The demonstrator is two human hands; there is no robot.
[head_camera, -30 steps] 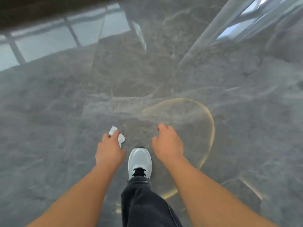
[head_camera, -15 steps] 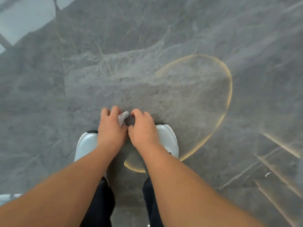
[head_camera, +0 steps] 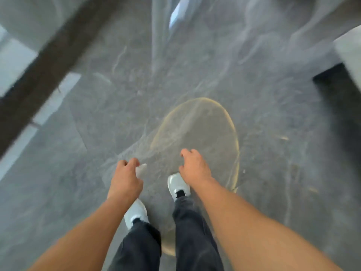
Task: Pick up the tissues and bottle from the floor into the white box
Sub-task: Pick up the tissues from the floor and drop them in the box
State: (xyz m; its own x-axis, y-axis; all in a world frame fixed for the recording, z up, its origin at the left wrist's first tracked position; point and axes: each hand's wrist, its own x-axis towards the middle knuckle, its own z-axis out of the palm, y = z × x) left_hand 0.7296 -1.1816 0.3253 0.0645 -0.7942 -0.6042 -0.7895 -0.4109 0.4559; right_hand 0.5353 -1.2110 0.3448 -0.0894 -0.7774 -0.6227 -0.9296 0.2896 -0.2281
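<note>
fingers (head_camera: 134, 162) of left hand (head_camera: 125, 182) are curled round a tissue (head_camera: 141, 170); right hand (head_camera: 195, 169) is held loosely curled, nothing gripped, above grey floor (head_camera: 78, 192).

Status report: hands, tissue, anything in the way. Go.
Left hand grips tissue. Right hand loose, holding nothing. Box and bottle not seen; frame blurred.

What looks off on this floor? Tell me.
A yellowish oval ring on the grey floor by the shoes; stain or light reflection, the blur hides which. The left hand grips a tissue; nothing else stands out.
</note>
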